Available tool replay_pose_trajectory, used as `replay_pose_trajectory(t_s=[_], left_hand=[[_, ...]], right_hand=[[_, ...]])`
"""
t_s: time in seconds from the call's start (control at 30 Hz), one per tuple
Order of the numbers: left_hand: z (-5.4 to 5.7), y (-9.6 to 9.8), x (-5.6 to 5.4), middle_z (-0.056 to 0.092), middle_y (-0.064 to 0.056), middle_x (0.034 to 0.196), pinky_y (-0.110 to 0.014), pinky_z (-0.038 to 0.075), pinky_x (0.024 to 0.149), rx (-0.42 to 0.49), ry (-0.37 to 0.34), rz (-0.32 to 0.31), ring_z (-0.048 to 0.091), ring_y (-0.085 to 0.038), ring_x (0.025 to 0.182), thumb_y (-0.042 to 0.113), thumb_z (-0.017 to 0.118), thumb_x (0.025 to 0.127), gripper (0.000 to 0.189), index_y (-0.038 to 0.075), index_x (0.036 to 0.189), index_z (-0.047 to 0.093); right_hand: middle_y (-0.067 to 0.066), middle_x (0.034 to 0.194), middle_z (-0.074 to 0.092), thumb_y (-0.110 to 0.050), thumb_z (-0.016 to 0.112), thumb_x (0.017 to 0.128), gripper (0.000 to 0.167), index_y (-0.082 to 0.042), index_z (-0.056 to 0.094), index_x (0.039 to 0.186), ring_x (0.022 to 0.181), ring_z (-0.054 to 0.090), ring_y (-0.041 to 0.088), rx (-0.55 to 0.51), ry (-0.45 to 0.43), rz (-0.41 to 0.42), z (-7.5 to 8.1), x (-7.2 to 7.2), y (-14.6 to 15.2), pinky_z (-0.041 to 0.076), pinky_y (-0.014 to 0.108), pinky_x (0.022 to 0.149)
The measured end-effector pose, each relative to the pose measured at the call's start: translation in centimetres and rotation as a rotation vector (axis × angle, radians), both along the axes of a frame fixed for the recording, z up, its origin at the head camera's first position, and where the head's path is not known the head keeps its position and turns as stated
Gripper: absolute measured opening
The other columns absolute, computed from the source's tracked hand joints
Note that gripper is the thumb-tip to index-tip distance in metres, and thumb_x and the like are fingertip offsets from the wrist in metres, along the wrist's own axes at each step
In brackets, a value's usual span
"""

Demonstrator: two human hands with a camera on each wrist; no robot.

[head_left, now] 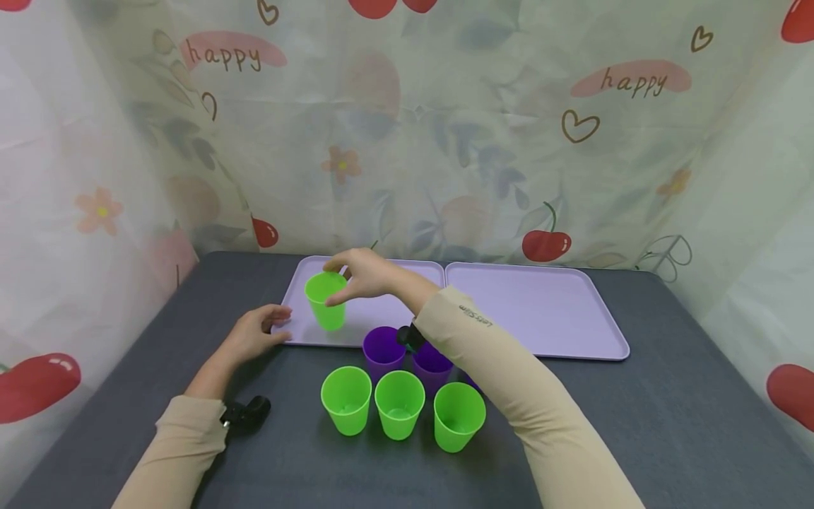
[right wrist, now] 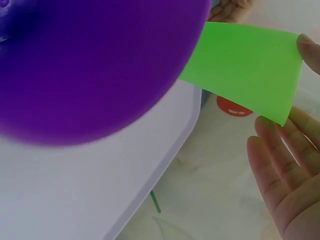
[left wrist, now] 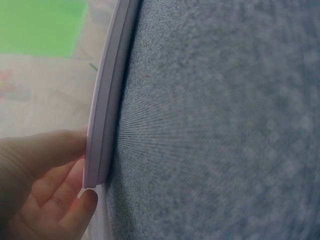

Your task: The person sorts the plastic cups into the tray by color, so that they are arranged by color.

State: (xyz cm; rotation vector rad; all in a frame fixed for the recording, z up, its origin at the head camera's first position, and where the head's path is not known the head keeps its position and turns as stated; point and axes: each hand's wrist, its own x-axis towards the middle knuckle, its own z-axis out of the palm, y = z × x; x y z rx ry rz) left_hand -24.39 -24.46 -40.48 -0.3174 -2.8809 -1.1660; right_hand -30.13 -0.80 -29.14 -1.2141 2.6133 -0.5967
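My right hand (head_left: 365, 274) grips a green cup (head_left: 327, 300) by its rim, thumb on the near side and fingers on the far side. The cup is upright over the left part of a lilac tray (head_left: 365, 324). In the right wrist view the fingers (right wrist: 272, 170) lie along the rim, while a purple cup (right wrist: 90, 70) fills the upper left. At the tray's near left corner, my left hand (head_left: 251, 331) holds the edge between thumb and fingers. The left wrist view shows the thumb (left wrist: 55, 147) against the tray wall (left wrist: 102, 105).
Three green cups (head_left: 399, 406) stand upright in a row nearer me. Behind them are purple cups (head_left: 384, 353), partly hidden by my right forearm. A second lilac tray (head_left: 534, 307) adjoins the first on the right. A printed curtain (head_left: 413, 141) hangs behind the dark table (head_left: 687, 417).
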Motion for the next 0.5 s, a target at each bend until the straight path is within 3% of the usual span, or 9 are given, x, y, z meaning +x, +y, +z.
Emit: replay_pose_trajectory(t_s=[0.5], left_hand=[[0.1,0.2,0.1,0.059,-0.029,0.120,-0.053,0.045,0.095,-0.013,-0.010,0.014,0.056,-0.042,0.112,0.004,0.065,0.084,0.041,-0.009,0.121,0.053]], right_hand=[[0.009,0.123,0.063,-0.030,0.076,0.077,0.057,-0.004,0.057,0.124,0.112,0.060,0.019,0.085,0.055,0.030,-0.8,0.0,-1.6,0.047,0.026,0.096]])
